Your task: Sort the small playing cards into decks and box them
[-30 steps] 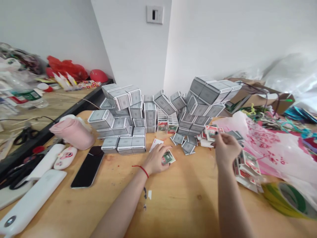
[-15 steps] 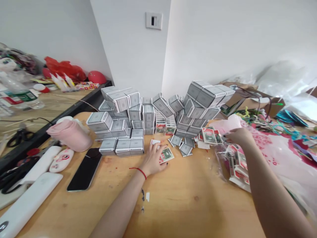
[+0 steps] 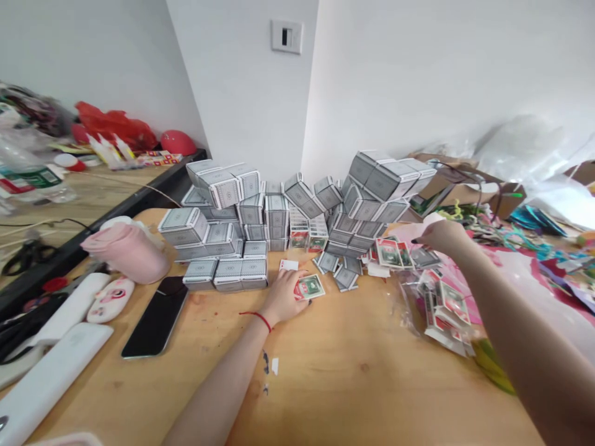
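My left hand (image 3: 284, 297) rests on the wooden table, its fingers curled round a red and green playing card box (image 3: 310, 287). Just beyond its fingertips lies a white playing card (image 3: 289, 265). To the right, my right hand (image 3: 442, 238) is closed in a pinch over a pile; what its fingertips hold is hidden. A grey flattened card box (image 3: 424, 257) sits right beneath them. Red and green card boxes (image 3: 389, 253) lie left of that hand, and more opened boxes (image 3: 449, 306) lie in clear plastic below it. Grey flattened pieces (image 3: 344, 276) are between the hands.
Stacks of grey patterned card boxes (image 3: 242, 272) rise along the back, some tilted on the right stack (image 3: 381, 176). A phone (image 3: 155, 319), pink cup (image 3: 125, 254) and white device (image 3: 56, 378) stand left. Pink plastic (image 3: 502, 272) and craft scraps (image 3: 493, 229) spread at right.
My right hand has drawn slightly up, away from the pile, and a grey flattened box now shows under its fingers. My left hand stays at the card box. The view has shifted slightly.
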`<action>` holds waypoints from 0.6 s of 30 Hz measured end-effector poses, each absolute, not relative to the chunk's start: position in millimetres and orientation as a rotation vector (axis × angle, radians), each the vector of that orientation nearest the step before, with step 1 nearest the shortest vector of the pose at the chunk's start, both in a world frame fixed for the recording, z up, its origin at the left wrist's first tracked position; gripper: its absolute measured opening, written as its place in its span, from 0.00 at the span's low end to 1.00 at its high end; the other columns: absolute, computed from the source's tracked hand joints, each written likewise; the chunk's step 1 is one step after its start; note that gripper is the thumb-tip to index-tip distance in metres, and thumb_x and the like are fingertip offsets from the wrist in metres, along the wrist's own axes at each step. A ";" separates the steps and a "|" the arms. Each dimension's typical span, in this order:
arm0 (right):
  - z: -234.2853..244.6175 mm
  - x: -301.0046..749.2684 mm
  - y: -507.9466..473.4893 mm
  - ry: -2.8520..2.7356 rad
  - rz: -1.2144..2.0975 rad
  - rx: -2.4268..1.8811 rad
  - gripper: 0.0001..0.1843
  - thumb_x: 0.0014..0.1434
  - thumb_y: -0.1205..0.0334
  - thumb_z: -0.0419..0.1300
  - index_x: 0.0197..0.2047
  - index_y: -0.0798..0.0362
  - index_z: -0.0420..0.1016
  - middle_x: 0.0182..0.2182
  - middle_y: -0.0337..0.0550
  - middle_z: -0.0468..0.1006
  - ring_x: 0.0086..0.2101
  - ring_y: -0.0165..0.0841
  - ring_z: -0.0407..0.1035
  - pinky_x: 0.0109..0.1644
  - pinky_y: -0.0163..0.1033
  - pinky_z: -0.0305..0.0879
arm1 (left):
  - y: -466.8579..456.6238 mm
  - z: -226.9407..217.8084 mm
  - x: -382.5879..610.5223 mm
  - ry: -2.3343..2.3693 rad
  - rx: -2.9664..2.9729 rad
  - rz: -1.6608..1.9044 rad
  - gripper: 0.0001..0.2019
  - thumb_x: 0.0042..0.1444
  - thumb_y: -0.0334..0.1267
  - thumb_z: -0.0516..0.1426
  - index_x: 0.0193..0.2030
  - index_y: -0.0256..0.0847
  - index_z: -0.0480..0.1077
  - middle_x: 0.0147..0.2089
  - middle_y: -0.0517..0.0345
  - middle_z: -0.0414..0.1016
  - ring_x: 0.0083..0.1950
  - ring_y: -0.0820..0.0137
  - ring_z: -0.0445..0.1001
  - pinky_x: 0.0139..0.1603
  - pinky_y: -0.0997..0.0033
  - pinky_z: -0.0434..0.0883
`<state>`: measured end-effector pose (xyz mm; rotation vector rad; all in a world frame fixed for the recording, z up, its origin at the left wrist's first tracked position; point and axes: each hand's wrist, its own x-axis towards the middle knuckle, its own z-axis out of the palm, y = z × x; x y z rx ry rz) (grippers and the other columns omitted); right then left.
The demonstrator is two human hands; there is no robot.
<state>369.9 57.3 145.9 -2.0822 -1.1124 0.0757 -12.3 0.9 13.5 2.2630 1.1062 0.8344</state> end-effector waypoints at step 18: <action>63.4 180.3 -5.3 -1.316 0.726 -1.476 0.10 0.42 0.57 0.62 0.29 0.52 0.73 0.25 0.40 0.75 0.23 0.30 0.65 0.23 0.33 0.60 | -3.1 8.2 -7.6 0.946 1.804 1.168 0.31 0.42 0.32 0.60 0.55 0.40 0.55 0.53 0.47 0.64 0.51 0.62 0.66 0.52 0.59 0.64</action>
